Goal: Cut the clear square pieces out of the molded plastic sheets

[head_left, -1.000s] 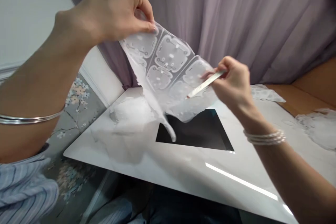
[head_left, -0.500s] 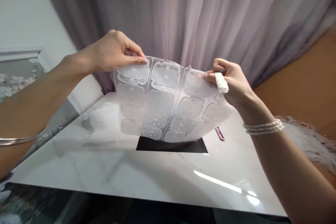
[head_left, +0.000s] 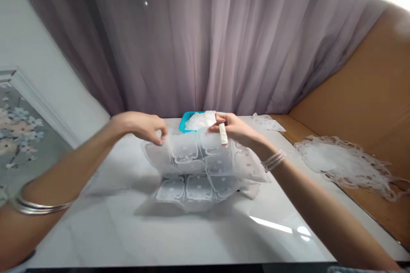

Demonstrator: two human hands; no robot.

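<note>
A translucent plastic sheet (head_left: 191,166), patterned with rounded rectangular shapes, hangs between my two hands and bends where its lower part meets the tabletop. My left hand (head_left: 145,128) pinches its upper left edge between thumb and fingers. At the upper right edge, my right hand (head_left: 232,130) grips the same sheet. A whitish wrapping (head_left: 223,134) sits around one finger of that hand. The sheet hides most of what lies beneath it on the table.
The white marbled table (head_left: 105,217) spreads below. Behind the sheet stands a blue tray (head_left: 185,121) with translucent pieces. A small translucent scrap (head_left: 267,122) lies at the back right. Lacy plastic offcuts (head_left: 339,162) pile up at the right edge. A curtain (head_left: 192,42) hangs behind.
Both hands have lowered the sheet, and its bottom part now rests and folds on the table. The view has shifted, bringing the blue tray and more offcuts into sight.
</note>
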